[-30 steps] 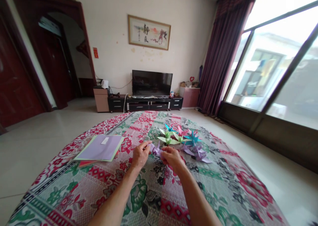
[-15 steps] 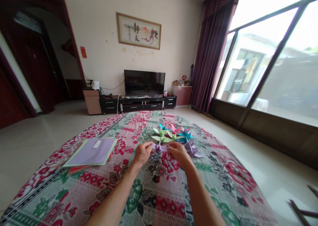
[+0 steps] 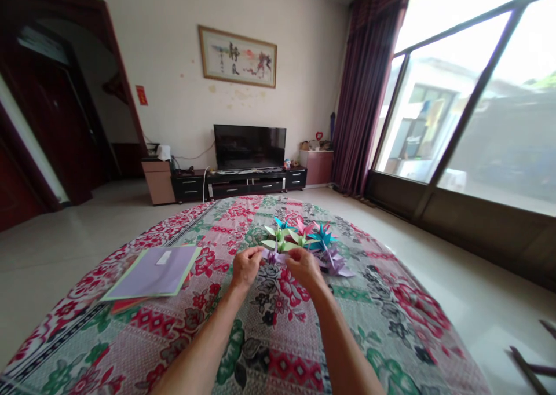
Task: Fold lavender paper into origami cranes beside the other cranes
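Observation:
A small purple paper crane (image 3: 273,256) is held between my two hands over the flowered cloth. My left hand (image 3: 247,265) pinches its left wing, and my right hand (image 3: 304,267) pinches its right wing. Just beyond it stand light green cranes (image 3: 279,244), pink ones (image 3: 304,228) and blue ones (image 3: 322,238). To the right of my right hand, purple folded cranes (image 3: 337,263) rest on the cloth.
A stack of coloured paper sheets (image 3: 152,272), purple on top with a small white label (image 3: 164,258), lies on the left of the round table (image 3: 243,348). A television (image 3: 250,147) on a low cabinet (image 3: 234,187) stands beyond the table.
The view has shifted slightly, so the table's contents appear a little further left and lower. Both hands still pinch the purple crane.

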`<state>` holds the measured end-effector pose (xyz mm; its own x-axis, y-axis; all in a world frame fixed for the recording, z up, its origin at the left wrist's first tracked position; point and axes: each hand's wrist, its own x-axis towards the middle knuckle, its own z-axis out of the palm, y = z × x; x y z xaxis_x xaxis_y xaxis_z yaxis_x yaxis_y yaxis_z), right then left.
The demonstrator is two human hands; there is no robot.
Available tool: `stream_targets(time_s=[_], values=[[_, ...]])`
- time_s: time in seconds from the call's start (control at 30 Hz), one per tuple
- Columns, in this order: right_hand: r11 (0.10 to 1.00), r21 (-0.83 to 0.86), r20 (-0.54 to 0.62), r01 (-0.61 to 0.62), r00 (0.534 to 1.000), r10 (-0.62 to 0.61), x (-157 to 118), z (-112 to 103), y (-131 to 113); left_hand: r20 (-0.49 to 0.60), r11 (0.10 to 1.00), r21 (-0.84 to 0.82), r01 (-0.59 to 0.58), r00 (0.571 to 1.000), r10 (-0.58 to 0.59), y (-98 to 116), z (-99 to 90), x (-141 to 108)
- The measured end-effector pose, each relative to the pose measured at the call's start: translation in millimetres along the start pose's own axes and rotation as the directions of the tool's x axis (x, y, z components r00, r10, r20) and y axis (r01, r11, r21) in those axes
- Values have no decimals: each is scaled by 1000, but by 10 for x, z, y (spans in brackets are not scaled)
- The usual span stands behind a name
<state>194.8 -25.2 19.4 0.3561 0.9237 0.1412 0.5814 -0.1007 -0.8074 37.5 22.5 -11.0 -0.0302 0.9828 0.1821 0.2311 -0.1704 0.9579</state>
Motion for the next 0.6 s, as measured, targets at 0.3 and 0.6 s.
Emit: stream_targets(time_s=[0.3, 0.6], values=[[965, 263, -96, -16, 994, 43, -24, 521, -70, -321, 999, 7, 54, 946, -49, -101, -312, 473], [976, 214, -11, 36, 999, -34, 29, 609, 25, -459, 987, 139, 81, 888, -9, -181, -263, 923]])
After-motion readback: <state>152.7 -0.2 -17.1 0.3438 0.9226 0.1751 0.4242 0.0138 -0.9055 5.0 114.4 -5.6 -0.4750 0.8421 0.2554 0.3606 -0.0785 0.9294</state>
